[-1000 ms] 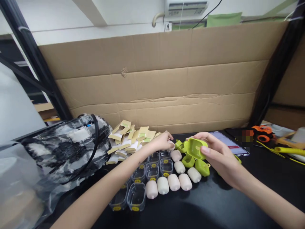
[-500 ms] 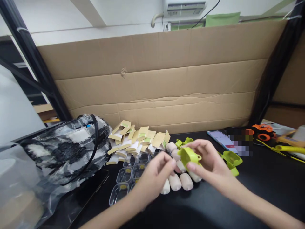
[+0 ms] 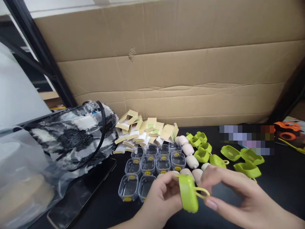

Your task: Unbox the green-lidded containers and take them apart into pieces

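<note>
My left hand (image 3: pixel 164 197) is closed around the inner side of a small lime-green plastic cup-shaped case (image 3: pixel 188 193), held tilted above the black table. A thin yellow-green loop (image 3: pixel 202 191) sticks out of its right side. The thumb and a curled finger of my right hand (image 3: pixel 233 194) are at the end of that loop, with the loop between them. Just behind the held case lie several pale rounded pieces (image 3: pixel 192 161), some partly hidden by my hands. More lime-green parts (image 3: pixel 201 156) rest beyond my right hand.
Clear square cups (image 3: pixel 128 187) with yellow smiley stickers stand in rows on the left. Folded kraft-paper boxes (image 3: pixel 150 125) are heaped behind them. A black-and-white furry bag (image 3: pixel 76 133) and a dark phone-like slab (image 3: pixel 82 194) lie further left. An orange toy vehicle (image 3: pixel 287 130) stands at right.
The green case has come lower and nearer, and my left hand now has hold of it. My right hand has shifted from the case body to its loop. The view has tilted down.
</note>
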Demonstrator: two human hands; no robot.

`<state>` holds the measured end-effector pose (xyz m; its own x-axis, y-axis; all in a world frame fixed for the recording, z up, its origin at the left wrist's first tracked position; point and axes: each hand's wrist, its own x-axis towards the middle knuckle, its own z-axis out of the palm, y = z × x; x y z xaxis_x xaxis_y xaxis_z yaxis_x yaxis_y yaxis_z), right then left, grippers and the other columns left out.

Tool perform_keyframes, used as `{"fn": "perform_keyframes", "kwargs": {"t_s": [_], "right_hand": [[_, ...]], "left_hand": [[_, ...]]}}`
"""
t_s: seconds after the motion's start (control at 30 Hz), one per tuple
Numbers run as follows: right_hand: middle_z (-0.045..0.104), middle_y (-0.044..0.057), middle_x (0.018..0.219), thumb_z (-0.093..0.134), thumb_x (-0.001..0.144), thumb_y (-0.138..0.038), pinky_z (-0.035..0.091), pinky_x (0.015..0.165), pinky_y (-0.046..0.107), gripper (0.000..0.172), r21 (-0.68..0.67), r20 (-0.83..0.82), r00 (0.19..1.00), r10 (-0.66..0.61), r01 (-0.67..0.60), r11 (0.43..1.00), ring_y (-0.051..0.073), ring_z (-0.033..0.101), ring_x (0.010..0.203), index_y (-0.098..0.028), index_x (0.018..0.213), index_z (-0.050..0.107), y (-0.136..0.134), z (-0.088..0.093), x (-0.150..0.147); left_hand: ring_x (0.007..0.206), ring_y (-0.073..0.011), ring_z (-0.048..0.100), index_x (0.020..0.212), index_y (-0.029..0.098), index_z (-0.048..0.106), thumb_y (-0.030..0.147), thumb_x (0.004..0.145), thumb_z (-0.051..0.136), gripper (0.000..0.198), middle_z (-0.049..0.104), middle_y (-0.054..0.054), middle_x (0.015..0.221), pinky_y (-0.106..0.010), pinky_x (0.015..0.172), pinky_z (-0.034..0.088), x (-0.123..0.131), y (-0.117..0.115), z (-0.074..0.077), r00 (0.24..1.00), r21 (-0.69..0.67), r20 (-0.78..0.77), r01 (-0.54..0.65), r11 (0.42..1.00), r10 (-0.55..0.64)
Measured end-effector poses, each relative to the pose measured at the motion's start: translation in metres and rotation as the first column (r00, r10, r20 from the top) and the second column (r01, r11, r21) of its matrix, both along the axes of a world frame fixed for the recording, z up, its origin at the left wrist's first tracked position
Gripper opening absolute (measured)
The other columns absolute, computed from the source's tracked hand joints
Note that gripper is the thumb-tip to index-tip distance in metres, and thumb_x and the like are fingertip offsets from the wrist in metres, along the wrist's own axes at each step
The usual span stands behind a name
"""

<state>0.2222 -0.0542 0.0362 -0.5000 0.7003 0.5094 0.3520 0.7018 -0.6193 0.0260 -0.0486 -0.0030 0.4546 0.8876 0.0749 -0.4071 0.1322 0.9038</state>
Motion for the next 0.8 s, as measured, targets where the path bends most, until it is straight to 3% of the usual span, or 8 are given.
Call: {"fn": "perform_keyframes", "kwargs": {"t_s": [0.13,0.27,0.37,0.53,0.63,0.73,0.8], "right_hand": [[0.068,-0.002,0.063,0.064,0.083,-0.025,0.052,0.057,0.018,0.015,-0.266,-0.075,0.996,-0.05,0.028,0.964,0.011,0.062,0.058,-0.022,0.068,0.061,-0.003,-0.006,-0.004],[0.069,-0.001,0.06,0.069,0.079,-0.033,0.053,0.059,0.021,0.021,-0.562,-0.227,0.966,-0.121,-0.028,0.827,0.012,0.063,0.056,-0.02,0.064,0.06,-0.005,-0.018,-0.011],[0.071,0.0,0.061,0.071,0.077,-0.033,0.054,0.058,0.024,0.021,-0.615,-0.245,0.964,-0.108,-0.068,0.786,0.015,0.065,0.056,-0.02,0.065,0.06,-0.004,-0.024,-0.013],[0.071,-0.001,0.06,0.064,0.082,-0.028,0.056,0.056,0.022,0.019,-0.346,-0.116,0.991,-0.068,0.024,0.938,0.015,0.066,0.055,-0.023,0.065,0.065,-0.004,-0.021,-0.012],[0.075,0.001,0.077,0.068,0.078,-0.029,0.059,0.062,0.025,0.008,-0.084,-0.086,0.994,-0.071,0.064,0.994,0.02,0.071,0.068,-0.028,0.086,0.071,-0.004,-0.017,-0.009],[0.073,0.003,0.107,0.076,0.072,-0.031,0.058,0.08,0.03,0.06,0.164,0.055,0.997,0.051,-0.06,0.985,0.025,0.07,0.092,-0.037,0.127,0.056,-0.003,-0.012,-0.006],[0.072,0.004,0.11,0.07,0.079,-0.028,0.056,0.082,0.031,0.065,0.214,0.219,0.964,0.149,-0.197,0.957,0.025,0.069,0.091,-0.038,0.138,0.045,-0.003,-0.008,-0.006]], "left_hand": [[0.064,-0.0109,0.064,0.085,0.018,0.066,0.029,0.065,0.082,0.028,0.068,0.001,0.08,-0.024,0.064,0.053,0.002,-0.007,0.0,0.999,-0.085,0.028,0.02,0.996,-0.018],[0.072,-0.0104,0.064,0.085,0.017,0.064,0.035,0.07,0.079,0.027,0.069,0.0,0.08,-0.02,0.069,0.048,0.001,-0.014,0.002,0.996,-0.018,-0.065,-0.055,0.998,0.054],[0.07,-0.0116,0.062,0.081,0.015,0.061,0.042,0.07,0.076,0.032,0.067,-0.002,0.075,-0.021,0.068,0.046,-0.001,-0.015,0.003,0.983,0.034,-0.165,-0.073,0.997,0.077],[0.071,-0.0131,0.059,0.078,0.016,0.06,0.046,0.072,0.073,0.033,0.062,-0.003,0.075,-0.022,0.067,0.045,-0.001,-0.012,0.005,0.968,0.082,-0.241,-0.046,0.996,0.064],[0.078,-0.0136,0.057,0.085,0.017,0.06,0.044,0.075,0.071,0.031,0.059,-0.002,0.081,-0.023,0.074,0.044,-0.003,-0.01,0.002,0.969,0.102,-0.248,0.002,0.995,0.024],[0.075,-0.0136,0.054,0.08,0.017,0.056,0.046,0.073,0.071,0.033,0.054,-0.001,0.079,-0.023,0.072,0.043,-0.005,-0.01,-0.004,0.95,0.121,-0.309,0.076,0.99,-0.035],[0.068,-0.0117,0.05,0.068,0.017,0.048,0.048,0.071,0.071,0.039,0.048,0.001,0.07,-0.022,0.066,0.041,-0.007,-0.011,-0.008,0.918,0.138,-0.393,0.11,0.984,-0.048]]}}
